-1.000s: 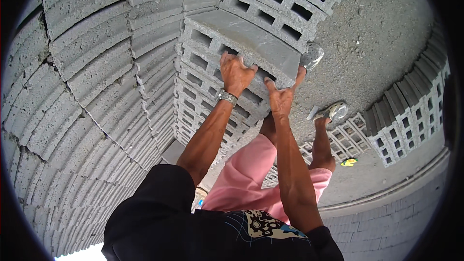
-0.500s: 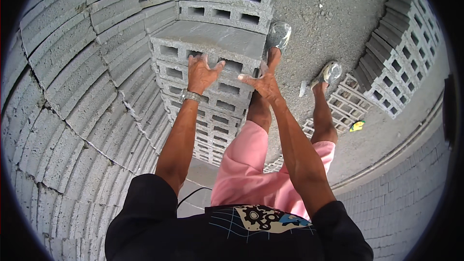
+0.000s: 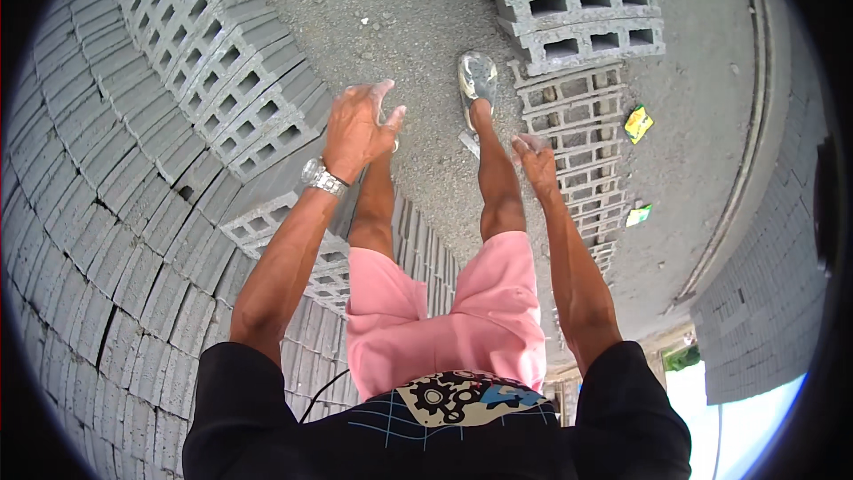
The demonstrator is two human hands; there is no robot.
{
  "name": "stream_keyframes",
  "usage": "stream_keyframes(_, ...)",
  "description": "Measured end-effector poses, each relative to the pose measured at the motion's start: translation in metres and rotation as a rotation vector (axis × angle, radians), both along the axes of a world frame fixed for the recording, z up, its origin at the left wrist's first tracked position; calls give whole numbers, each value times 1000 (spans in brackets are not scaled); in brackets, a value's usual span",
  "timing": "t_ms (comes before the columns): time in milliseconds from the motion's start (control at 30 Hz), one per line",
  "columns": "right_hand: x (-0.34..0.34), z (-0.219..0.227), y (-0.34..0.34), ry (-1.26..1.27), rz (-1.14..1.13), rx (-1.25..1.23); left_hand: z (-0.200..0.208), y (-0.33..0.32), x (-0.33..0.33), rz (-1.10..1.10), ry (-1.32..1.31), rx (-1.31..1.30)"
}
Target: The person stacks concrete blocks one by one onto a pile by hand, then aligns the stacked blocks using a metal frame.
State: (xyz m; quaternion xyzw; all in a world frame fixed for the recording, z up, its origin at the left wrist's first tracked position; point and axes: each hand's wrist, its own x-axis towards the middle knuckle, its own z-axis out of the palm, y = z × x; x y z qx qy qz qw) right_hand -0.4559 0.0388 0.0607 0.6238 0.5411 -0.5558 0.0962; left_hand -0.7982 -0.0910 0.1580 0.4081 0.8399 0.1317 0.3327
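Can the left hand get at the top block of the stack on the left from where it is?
Probably yes: the left hand is empty, fingers spread, above the edge of the hollow-block stack, and nothing lies between them.

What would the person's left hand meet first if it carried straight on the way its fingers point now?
Probably nothing near: the left hand is empty, fingers spread, pointing over bare gravel ground. The stacked concrete blocks lie to its left, though depth is unclear.
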Motion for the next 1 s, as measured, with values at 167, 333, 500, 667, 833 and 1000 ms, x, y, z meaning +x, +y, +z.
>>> stream_keyframes(167,85,19,3,-52,-329,-130,-49,197,93,-720,47,269)
stream_keyframes(333,126,42,-61,-117,-692,-345,-115,320,153,-1198,325,338)
stream_keyframes(500,133,46,-138,-84,-913,-484,-171,364,184,-1514,522,237)
stream_keyframes(667,96,41,-189,90,-1059,-505,-184,391,187,-1696,505,289)
stream_keyframes(833,78,4,-257,217,-1047,-358,-192,394,215,-1676,457,182)
stream_keyframes(1000,54,31,-222,244,-1229,-381,-163,383,231,-1555,294,188)
